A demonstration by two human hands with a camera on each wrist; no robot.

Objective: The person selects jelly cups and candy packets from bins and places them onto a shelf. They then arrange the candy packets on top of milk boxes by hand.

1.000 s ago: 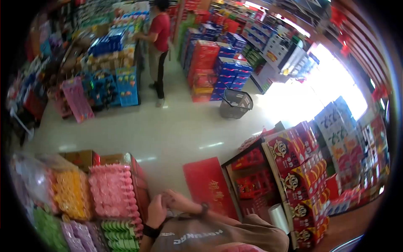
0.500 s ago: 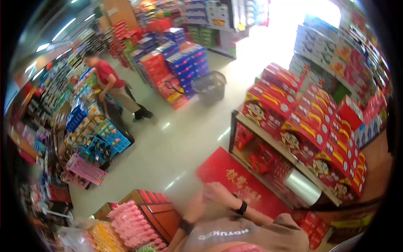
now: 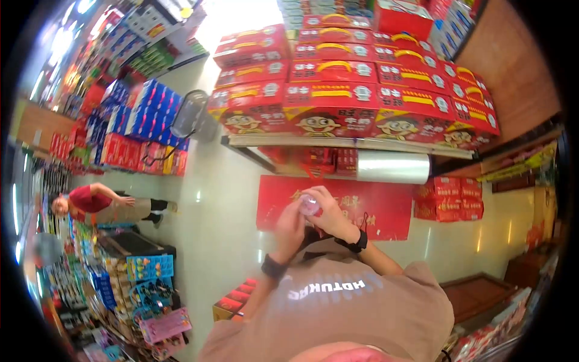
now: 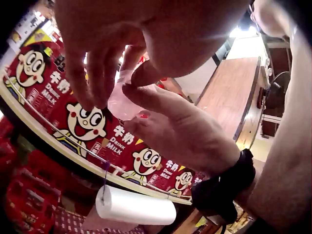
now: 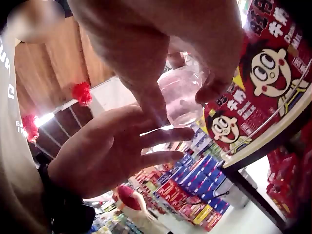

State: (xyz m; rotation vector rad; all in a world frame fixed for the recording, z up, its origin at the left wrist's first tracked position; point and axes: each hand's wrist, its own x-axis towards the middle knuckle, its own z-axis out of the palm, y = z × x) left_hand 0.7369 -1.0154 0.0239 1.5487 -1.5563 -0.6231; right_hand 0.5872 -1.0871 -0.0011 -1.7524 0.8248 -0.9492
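Note:
Between my hands is a small translucent pinkish plastic container (image 3: 309, 206), shaped like a little cup; what is inside it does not show clearly. My right hand (image 3: 332, 215) holds it from the right, with thumb and fingers around its side. From the left, my left hand (image 3: 291, 228) pinches it near one end, slightly blurred in the head view. The right wrist view shows the container's clear wall (image 5: 183, 95) above the outstretched lower fingers (image 5: 165, 137) of my left hand. In the left wrist view, the right thumb (image 4: 151, 97) lies against the container.
Ahead, red milk cartons (image 3: 332, 108) are stacked on a shelf, with a white plastic roll (image 3: 393, 167) below its edge. A red mat (image 3: 386, 205) lies on the floor. Leftward are a grey shopping basket (image 3: 199, 117), blue boxes (image 3: 151, 108) and a person in a red shirt (image 3: 90, 202).
My view has swung right, bringing the milk cartons straight ahead. The joined hands are raised before the shelf, and the container between them now shows. The pink packs have left view.

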